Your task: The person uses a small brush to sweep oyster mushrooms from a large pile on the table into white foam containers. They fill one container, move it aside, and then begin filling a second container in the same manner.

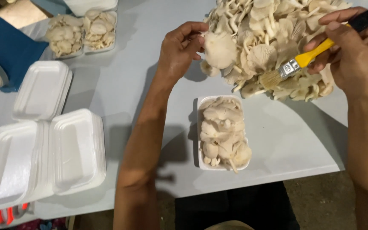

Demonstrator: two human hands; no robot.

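My left hand (179,49) pinches a pale oyster mushroom (219,50) at the near left edge of a big heap of mushrooms (273,25) on the white table (120,81). My right hand (356,49) grips a paintbrush (309,57) with a yellow and black handle; its bristles rest against the front of the heap. Below the heap, between my arms, a white foam tray (199,127) lies filled with mushrooms.
Three stacks of empty white foam trays (77,149) stand at the left. Two filled trays of mushrooms (81,32) sit at the back left beside a blue cloth (5,47). The table's front edge runs just below the filled tray.
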